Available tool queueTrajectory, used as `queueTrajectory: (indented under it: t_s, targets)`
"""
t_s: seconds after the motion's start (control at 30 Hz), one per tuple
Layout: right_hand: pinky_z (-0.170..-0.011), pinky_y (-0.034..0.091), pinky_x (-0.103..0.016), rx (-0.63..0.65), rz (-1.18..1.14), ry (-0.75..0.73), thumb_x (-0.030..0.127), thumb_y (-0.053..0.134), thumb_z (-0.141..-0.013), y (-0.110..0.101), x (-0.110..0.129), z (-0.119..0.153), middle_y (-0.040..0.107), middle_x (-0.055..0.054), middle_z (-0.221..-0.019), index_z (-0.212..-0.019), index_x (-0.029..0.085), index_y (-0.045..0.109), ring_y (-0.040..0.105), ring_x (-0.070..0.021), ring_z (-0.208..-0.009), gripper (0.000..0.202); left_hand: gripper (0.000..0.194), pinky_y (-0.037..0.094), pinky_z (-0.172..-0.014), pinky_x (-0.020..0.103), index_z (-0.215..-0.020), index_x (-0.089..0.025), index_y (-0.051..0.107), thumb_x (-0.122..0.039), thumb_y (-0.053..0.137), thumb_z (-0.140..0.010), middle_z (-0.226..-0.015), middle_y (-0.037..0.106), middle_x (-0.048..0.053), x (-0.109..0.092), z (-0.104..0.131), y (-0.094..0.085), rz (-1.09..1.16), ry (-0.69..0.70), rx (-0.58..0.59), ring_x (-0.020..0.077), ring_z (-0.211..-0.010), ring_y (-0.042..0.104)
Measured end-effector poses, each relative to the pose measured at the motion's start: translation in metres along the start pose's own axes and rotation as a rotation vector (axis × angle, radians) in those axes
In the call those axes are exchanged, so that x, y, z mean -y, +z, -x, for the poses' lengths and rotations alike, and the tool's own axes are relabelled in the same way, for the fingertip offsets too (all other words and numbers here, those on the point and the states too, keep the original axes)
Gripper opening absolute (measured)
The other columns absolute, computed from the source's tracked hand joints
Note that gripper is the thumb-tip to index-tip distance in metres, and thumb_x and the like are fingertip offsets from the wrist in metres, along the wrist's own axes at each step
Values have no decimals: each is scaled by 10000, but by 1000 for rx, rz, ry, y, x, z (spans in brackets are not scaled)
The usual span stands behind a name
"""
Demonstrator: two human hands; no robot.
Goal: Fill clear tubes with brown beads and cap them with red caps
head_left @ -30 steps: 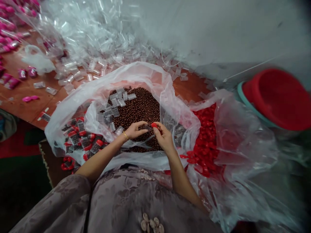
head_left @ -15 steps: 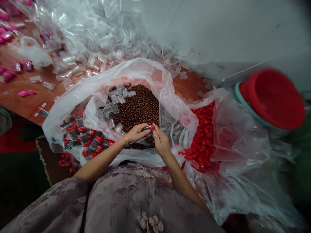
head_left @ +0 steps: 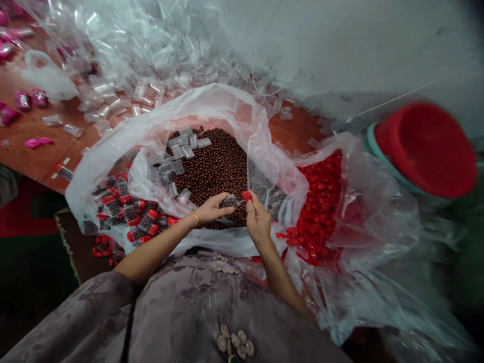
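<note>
Bkgd: grey wall (head_left: 340,45), upper R of frame; orange-brown table (head_left: 291,128) running from L edge to ctr R, behind the sacks. Upper ctr-L: large heap of clear plastic pcs (head_left: 139,45), loose ones spilling fwd. Far L: assorted pink items (head_left: 23,101), 1 small white plastic bag (head_left: 51,80). Ctr: 1 translucent white sack (head_left: 215,98), mouth wide, around a qty of small brown beads (head_left: 215,171); several empty clear sleeves (head_left: 185,146) lying atop, L side. Lower L of ctr: pile of red-capped containers (head_left: 132,214), dark contents. R of ctr: clear bag (head_left: 370,201) w/ red caps (head_left: 321,201), qty many. Far R: 1 red basin (head_left: 434,151), tilted. L hand (head_left: 214,209), gold-col. bracelet (head_left: 195,217) at wrist: fingers closed on 1 clear container (head_left: 229,201), dark contents, held over the beads, approx. frame ctr. R hand (head_left: 259,217): thumb & fingers pinched on 1 red cap (head_left: 247,195), just R of container's end; contact betw. the two, can't tell. Bottom: patterned grey-brown garment (head_left: 212,312), cluster of round buttons (head_left: 234,343).
</note>
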State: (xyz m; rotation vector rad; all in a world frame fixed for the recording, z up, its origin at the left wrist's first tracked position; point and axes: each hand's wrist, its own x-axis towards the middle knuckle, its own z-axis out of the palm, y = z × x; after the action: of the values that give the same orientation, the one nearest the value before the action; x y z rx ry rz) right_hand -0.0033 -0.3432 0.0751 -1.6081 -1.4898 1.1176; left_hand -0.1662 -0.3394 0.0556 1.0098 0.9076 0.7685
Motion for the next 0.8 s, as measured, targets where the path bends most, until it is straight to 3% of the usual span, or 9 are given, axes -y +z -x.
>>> queueTrajectory:
  t_s: [0.1,0.23,0.37,0.5,0.8]
  targets:
    - [-445,424,-223,-54,-108,91,454,400,-825,5,-2,-1,511,11,-664,-1190,208,536,418,-83,-472,460,417,358,-561,196,-921,-136,507,-461,623,-687,-737,479,-27,4,1,-2,-3,17,-14,65,-600,412]
    - [-415,395,-206,27,-231,146,433,407,-830,9,3,-1,467,41,-623,-1190,212,531,378,-62,-428,440,435,381,-603,213,-964,-141,503,-462,617,-694,-795,515,-1,6,1,-2,7,44,-5,83,-641,450]
    - [-491,438,-238,85,-72,30,423,407,-839,6,7,0,540,18,-626,-1161,219,569,470,-95,-494,414,431,399,-705,246,-960,-137,521,-473,603,-705,-864,545,31,4,1,-3,-47,107,1,126,-764,497]
    - [-676,495,-316,116,129,-98,409,405,-841,2,7,1,657,-45,-820,-1141,231,597,599,-178,-776,397,402,402,-714,251,-928,-127,533,-470,580,-723,-803,539,12,3,2,-3,-145,120,2,127,-751,489]
    - [-819,491,-335,153,182,-181,366,358,-877,2,6,7,674,-50,-983,-1212,216,545,602,-189,-974,412,398,403,-709,238,-934,-116,530,-462,550,-738,-810,532,11,2,5,0,-191,136,-29,119,-751,482]
